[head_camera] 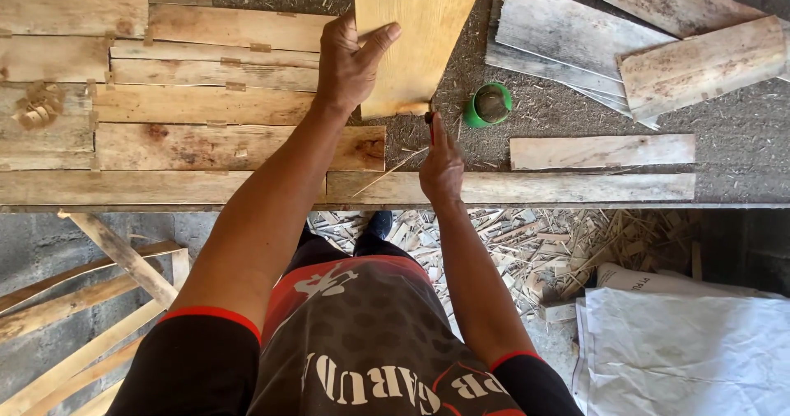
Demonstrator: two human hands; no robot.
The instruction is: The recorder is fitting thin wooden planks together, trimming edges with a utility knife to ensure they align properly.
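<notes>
The left hand (350, 62) lies flat on a pale board (415, 29), fingers pressed together along its left edge and the thumb spread across its face, so the hand clamps the board's near left corner. The board runs from the middle of the bench (559, 111) off the far edge of view, its near end just beside the right hand (440, 165). That hand's fingers are closed around a small dark tool (429, 117) with a bit of red on it, whose tip meets the board's near edge; how tightly they pinch it cannot be told. Just right of the tool stands a green cup (489, 104). A thin splinter (391, 171) lies near the right hand. Left of the hands, joined planks (189, 111) cover the bench. To the right lie loose grey boards (576, 46), with a long strip (510, 187) along the near edge. Below the bench, wood scraps (527, 247) litter the floor, a white sack (683, 342) sits at the near right, and slats (90, 301) lean at the near left.
</notes>
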